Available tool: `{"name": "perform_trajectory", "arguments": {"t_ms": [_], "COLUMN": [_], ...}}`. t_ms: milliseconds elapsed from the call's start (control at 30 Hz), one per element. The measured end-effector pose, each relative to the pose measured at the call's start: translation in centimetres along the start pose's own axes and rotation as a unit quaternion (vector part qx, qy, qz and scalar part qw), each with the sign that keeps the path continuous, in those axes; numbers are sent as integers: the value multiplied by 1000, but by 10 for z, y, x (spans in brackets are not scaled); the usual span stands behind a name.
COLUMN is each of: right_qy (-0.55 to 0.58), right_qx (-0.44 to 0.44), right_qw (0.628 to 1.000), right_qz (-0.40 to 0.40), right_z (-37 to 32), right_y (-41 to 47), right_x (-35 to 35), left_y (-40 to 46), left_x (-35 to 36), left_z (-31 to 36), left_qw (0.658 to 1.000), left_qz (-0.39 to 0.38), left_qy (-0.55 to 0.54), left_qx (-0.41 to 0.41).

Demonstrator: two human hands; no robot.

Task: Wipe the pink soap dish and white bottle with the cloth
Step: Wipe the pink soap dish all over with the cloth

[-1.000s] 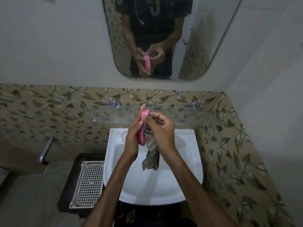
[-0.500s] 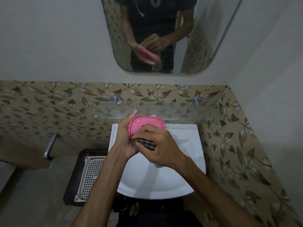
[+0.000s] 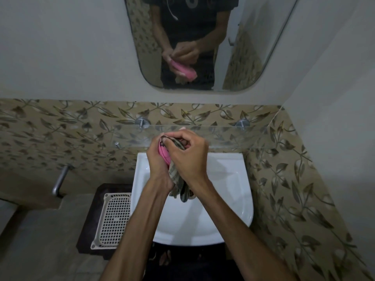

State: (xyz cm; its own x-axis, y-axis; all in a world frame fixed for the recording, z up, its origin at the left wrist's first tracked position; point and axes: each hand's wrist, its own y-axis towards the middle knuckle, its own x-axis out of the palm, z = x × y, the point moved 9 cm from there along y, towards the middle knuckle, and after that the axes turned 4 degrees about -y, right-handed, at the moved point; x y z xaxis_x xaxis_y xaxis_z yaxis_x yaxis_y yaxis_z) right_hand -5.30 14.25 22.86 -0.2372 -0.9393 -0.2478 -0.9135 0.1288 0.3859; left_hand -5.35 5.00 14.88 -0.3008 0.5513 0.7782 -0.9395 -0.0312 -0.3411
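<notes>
I held the dish (image 3: 164, 154) on edge in my left hand (image 3: 157, 167), fingers curled round its back, above the sink (image 3: 227, 179) and just in front of the glass shelf (image 3: 223, 136). My right hand (image 3: 189, 159) was closed on the cloth (image 3: 178, 186), pinching a bunched part of it against the dish's upper rim while the loose end hung down between my wrists over the basin. To do this step well, I judged I ought to keep the dish firmly braced and draw the cloth round the rim and into the hollow, turning the dish rather than my wrist, and spread the cloth so a fresh patch met the plastic. Wet smooth plastic would likely slip, so a firm hold mattered; a drop would land in the sink. The bottle was nowhere in view, so that half seemed undone. The mirror (image 3: 263, 47) above reflected my hands and the dish. Leaf-patterned tiles (image 3: 60, 128) ran along the wall, a metal pipe (image 3: 59, 180) stuck out at the left, and a white perforated tray (image 3: 113, 218) lay on a dark stand beside the sink.
</notes>
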Motion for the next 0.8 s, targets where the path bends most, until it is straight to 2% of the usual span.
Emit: {"name": "perform_trajectory", "arguments": {"t_ms": [133, 300, 433, 567, 700, 800], "right_qy": [-14, -56, -42, -47, -65, -87], "right_qx": [58, -42, 19, -57, -94, -49], "right_qw": [998, 995, 999, 996, 993, 995], "right_qz": [16, -78, -20, -52, -27, -13], "right_z": [18, -7, 10, -16, -22, -10], "right_y": [6, -21, -3, -19, -1, 14], "right_x": [-9, 3, -17, -3, 0, -3], "left_y": [0, 3, 2, 0, 0, -1], "left_x": [5, -1, 7, 14, 17, 15], "left_z": [2, 11, 11, 9, 9, 11], "left_qw": [1000, 1000, 999, 999, 999, 997], "left_qz": [-6, 3, 5, -22, -23, -17], "left_qy": [-15, 20, 35, 18, 4, -7], "left_qx": [-5, 9, 24, 17, 43, 69]}}
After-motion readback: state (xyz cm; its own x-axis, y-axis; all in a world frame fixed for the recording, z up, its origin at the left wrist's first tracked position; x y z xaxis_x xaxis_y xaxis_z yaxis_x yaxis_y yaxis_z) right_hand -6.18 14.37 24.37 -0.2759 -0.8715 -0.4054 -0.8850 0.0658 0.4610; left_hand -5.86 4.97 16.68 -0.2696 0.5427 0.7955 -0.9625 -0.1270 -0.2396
